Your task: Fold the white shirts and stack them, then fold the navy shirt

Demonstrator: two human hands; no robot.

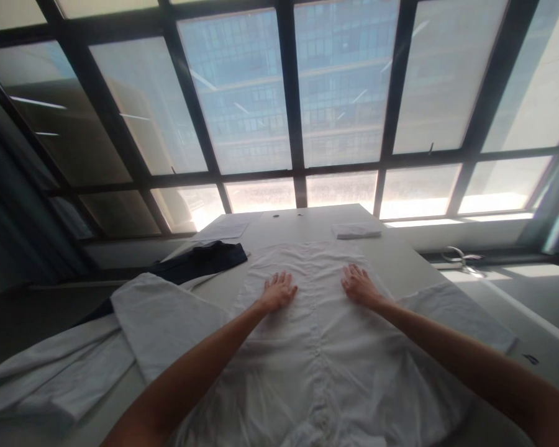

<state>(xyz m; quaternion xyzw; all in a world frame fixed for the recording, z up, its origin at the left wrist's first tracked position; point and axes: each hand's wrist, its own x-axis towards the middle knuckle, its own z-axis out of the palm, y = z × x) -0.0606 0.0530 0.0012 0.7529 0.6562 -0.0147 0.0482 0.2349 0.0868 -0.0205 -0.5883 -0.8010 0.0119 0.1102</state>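
A white button-up shirt (314,329) lies spread on the white table, its button line running down the middle toward me. One sleeve (168,316) stretches out to the left, and the other sleeve (461,310) reaches over the table's right side. My left hand (278,292) rests flat on the shirt left of the buttons, fingers apart. On the other side of the button line, my right hand (359,285) also lies on the cloth with its fingers stretched out. Neither hand grips the fabric. The shirt's near end is wrinkled and runs out of view at the bottom.
Dark folded clothing (205,261) lies at the left edge of the table (302,223), beside more white cloth (60,366) hanging at the left. A folded white cloth (358,231) sits at the far right, and a flat white sheet (221,228) at the far left. Large windows stand behind.
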